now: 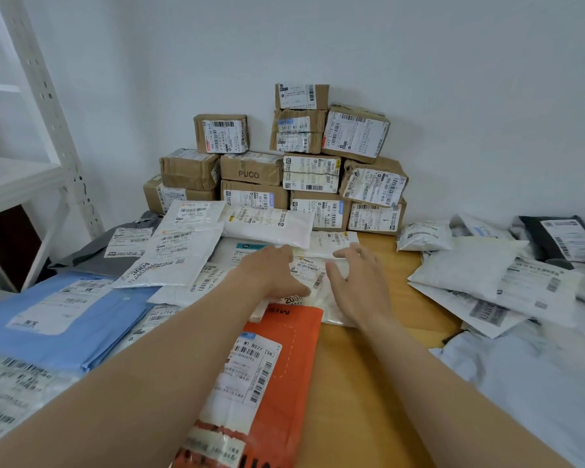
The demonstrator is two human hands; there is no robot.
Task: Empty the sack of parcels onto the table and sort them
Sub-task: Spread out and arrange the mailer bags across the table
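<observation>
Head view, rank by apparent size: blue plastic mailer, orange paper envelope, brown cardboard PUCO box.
Blue plastic mailer and orange paper envelope: alike, both near the camera.
Brown cardboard PUCO box: smallest, but farther away.

brown cardboard boxes (250,168), orange mailer (277,366), pale blue bag (65,319), white pouches (470,268), wooden table (352,383)

Boxes (284,163) stacked behind mailers (183,251) on table (352,383).

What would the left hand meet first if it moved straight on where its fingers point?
Probably the white padded parcel just ahead of the left hand; stacked cardboard boxes stand behind it.
</observation>
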